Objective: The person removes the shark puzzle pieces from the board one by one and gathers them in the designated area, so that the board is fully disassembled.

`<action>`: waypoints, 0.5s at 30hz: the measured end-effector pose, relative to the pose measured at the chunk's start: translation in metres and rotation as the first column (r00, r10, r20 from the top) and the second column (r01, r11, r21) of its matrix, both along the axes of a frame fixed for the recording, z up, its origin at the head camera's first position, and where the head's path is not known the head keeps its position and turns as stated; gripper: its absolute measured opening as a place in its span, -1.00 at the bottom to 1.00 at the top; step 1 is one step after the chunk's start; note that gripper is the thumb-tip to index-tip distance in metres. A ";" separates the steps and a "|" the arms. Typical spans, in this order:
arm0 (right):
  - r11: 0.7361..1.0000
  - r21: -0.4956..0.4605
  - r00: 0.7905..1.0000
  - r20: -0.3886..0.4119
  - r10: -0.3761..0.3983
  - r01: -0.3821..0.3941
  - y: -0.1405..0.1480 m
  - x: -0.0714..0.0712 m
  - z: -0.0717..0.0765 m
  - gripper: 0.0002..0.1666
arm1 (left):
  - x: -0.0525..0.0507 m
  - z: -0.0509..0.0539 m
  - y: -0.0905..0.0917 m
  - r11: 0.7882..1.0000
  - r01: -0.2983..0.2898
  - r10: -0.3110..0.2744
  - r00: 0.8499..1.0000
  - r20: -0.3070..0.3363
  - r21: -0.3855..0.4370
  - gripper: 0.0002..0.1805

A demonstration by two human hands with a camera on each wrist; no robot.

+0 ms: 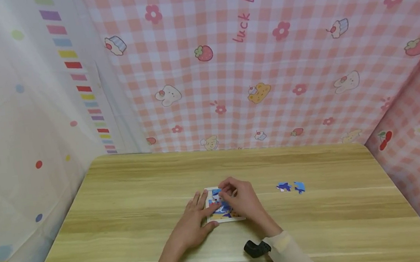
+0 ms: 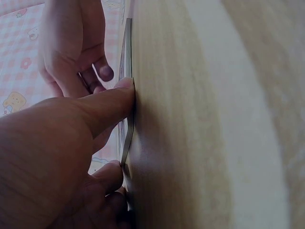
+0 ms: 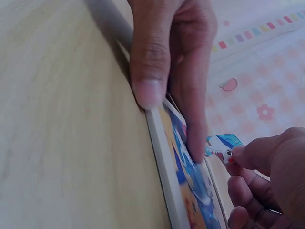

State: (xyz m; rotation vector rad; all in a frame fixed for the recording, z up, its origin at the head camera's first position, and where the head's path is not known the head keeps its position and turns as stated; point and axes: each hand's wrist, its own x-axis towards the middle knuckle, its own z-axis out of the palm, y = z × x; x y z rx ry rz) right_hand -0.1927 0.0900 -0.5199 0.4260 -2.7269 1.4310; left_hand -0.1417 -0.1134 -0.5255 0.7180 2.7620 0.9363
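A small jigsaw puzzle tray with a pale rim point(image 1: 227, 220) lies on the table, partly filled with a blue and orange picture. My left hand point(image 1: 194, 224) rests across its left side. The thumb touches the near edge, and the straight index finger presses on the picture, as the right wrist view shows. Above the tray's far part, my right hand point(image 1: 243, 198) pinches a puzzle piece point(image 3: 223, 145) between thumb and fingers. This piece is white and blue with a bit of red, and looks tilted. Both hands hide parts of the picture.
Two loose blue puzzle pieces, a left one point(image 1: 284, 187) and a right one point(image 1: 299, 187), lie on the wooden table point(image 1: 126, 208) to the right of the tray. Behind the table hangs a pink checked cloth point(image 1: 227, 73).
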 end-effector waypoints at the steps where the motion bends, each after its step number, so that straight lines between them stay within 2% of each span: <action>1: 1.000 -0.002 1.000 0.004 -0.004 0.004 0.003 0.001 0.001 -0.90 | 0.000 0.000 0.000 1.000 0.001 -0.001 1.000 -0.001 -0.001 -0.45; 7: 1.000 0.001 1.000 0.011 -0.014 0.014 0.018 0.004 0.004 -0.92 | -0.001 -0.001 0.001 1.000 -0.005 0.005 1.000 0.000 -0.010 -0.45; 15: 0.997 0.010 0.996 0.045 -0.082 0.081 0.037 0.006 0.006 -0.93 | 0.000 -0.003 0.001 1.000 -0.016 0.015 1.000 -0.014 -0.009 -0.43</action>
